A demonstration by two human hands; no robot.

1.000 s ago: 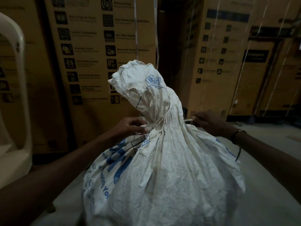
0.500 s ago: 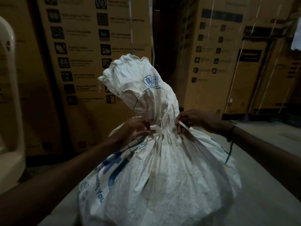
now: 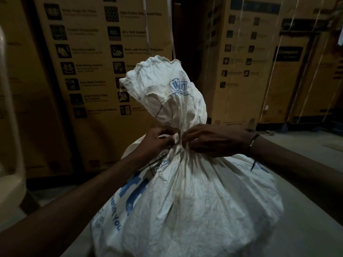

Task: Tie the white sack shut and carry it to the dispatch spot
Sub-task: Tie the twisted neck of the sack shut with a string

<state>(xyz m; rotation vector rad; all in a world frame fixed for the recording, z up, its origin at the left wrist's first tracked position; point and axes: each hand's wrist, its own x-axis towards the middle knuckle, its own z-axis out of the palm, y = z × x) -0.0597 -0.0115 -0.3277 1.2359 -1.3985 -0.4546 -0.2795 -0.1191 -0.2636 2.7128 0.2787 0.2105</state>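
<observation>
A full white woven sack [image 3: 194, 201] with blue print stands upright in front of me, its gathered mouth flaring above a pinched neck. A white tie strip [image 3: 174, 139] wraps that neck. My left hand [image 3: 157, 142] pinches one end of the strip at the left of the neck. My right hand [image 3: 209, 141] grips the other end on the right, fingers curled against the cloth. Both hands touch the neck and nearly meet. A dark band circles my right wrist.
Tall brown cardboard cartons [image 3: 104, 71] printed with icons stand close behind the sack, more cartons [image 3: 259, 67] to the right. A cream plastic chair [image 3: 9, 145] is at the left edge. Grey concrete floor [image 3: 306, 210] spreads to the right.
Both hands have drawn in from either side of the sack to meet at its neck, bringing the strip ends together. The sack's top sits a little more upright.
</observation>
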